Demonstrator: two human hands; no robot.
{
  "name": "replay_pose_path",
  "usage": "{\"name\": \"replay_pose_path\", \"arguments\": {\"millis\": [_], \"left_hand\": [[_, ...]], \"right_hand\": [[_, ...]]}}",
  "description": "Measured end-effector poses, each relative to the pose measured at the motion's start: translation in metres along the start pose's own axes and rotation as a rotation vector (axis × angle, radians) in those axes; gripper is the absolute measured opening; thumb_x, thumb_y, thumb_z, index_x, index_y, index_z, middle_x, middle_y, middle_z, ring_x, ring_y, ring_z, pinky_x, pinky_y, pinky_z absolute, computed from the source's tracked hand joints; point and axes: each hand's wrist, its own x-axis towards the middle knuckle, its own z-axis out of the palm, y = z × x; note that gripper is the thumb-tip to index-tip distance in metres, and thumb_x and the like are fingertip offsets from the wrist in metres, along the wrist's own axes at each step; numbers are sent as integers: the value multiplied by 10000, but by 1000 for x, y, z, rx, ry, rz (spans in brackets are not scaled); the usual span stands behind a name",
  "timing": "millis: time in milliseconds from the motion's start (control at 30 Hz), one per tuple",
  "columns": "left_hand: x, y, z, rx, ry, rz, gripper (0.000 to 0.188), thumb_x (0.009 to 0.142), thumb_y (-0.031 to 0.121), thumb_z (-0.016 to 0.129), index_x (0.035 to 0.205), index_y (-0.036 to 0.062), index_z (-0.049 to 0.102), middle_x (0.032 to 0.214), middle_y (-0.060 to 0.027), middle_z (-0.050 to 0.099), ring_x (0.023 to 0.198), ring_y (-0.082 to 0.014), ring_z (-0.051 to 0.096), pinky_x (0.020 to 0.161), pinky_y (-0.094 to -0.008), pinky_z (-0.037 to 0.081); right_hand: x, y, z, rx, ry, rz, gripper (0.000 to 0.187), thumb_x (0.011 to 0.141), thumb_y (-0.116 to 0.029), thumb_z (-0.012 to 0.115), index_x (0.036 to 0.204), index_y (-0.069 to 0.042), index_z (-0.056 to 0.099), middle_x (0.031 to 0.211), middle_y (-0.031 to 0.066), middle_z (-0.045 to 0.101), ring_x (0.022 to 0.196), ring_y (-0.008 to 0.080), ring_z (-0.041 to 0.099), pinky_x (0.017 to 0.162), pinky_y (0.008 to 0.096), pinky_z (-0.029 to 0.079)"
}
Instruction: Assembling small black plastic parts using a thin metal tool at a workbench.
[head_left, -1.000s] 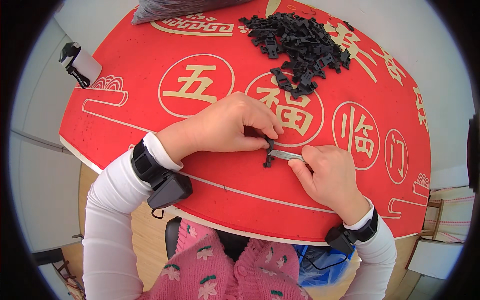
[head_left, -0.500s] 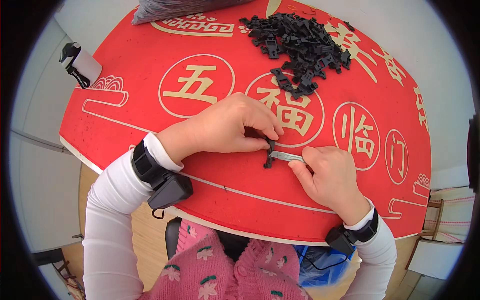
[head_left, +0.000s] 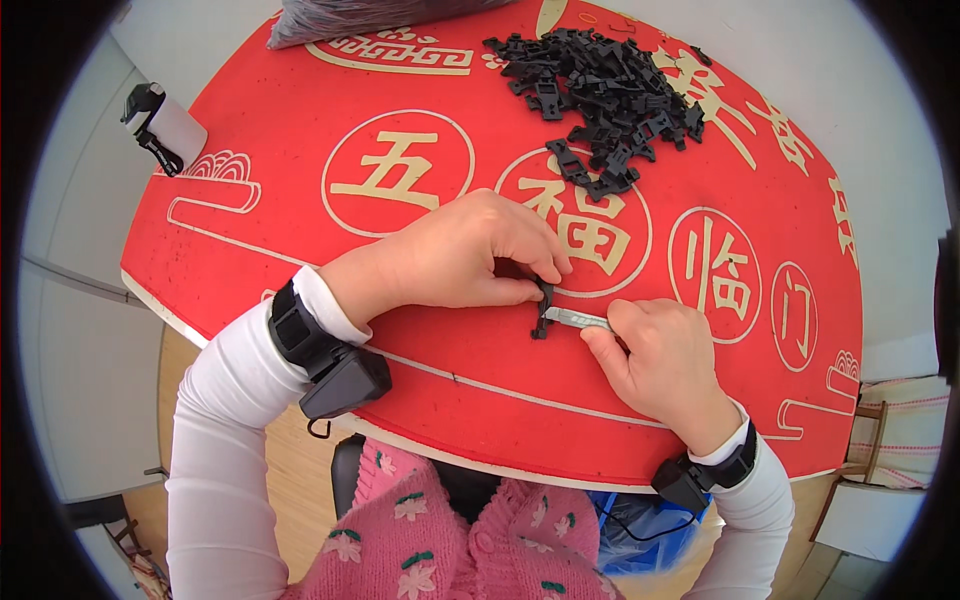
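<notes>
While a white cylindrical bottle with a black lid (head_left: 180,133) stands left of and beyond both hands, the left hand (head_left: 470,253) pinches a narrow black plastic piece (head_left: 541,328) between them; a slim silver-grey metal knife (head_left: 577,318) meets it; farther out lies a jumbled black plastic heap (head_left: 612,98); the right hand (head_left: 660,358) grips the knife.

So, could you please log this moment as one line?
Left hand: pinching small black plastic part | right hand: gripping slim silvery blade, tip at part | beyond: heap of black plastic pieces
</notes>
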Motion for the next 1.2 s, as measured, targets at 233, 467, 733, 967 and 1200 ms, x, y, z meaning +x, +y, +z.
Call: {"name": "replay_pose_path", "arguments": {"millis": [233, 467, 733, 967, 1200], "left_hand": [[0, -1, -1, 3, -4, 4, 183, 712, -50, 764, 884, -4, 722, 961, -121, 729, 884, -245, 705, 728, -313, 576], [0, -1, -1, 1, -7, 12, 189, 705, -52, 765, 882, -4, 721, 960, -120, 729, 882, -246, 705, 725, -310, 575], [0, 1, -1, 3, 1, 19, 198, 701, -61, 757, 888, -7, 722, 958, -119, 728, 876, -244, 706, 717, -306, 574], [1, 6, -1, -26, -9, -44, 200, 690, -53, 740, 885, -15, 717, 961, -117, 722, 886, -264, 688, 756, -340, 567], [0, 10, 0, 51, -42, 13, 200, 704, -53, 755, 896, -8, 719, 974, -106, 717, 875, -246, 695, 736, -324, 568]], "right_hand": [[-1, -1, 1, 29, 5, 18, 369, 839, -274, 696, 638, -52, 481, 546, 116, 497, 527, 305, 542, 470, 420, 390], [-4, -4, 0, -20, -1, -18, 380, 851, -354, 688, 644, -72, 539, 538, 89, 549, 519, 263, 590, 449, 387, 436], [-4, -5, -3, -32, -38, -27, 370, 874, -357, 668, 655, -75, 568, 553, 88, 579, 520, 258, 610, 463, 376, 459], [-4, -7, -7, 16, -75, -9, 347, 883, -313, 655, 663, -64, 554, 568, 112, 572, 529, 293, 593, 477, 399, 448], [-5, -5, -12, 24, -97, -21, 358, 898, -327, 633, 665, -62, 574, 576, 116, 590, 540, 299, 605, 483, 407, 453]]}}
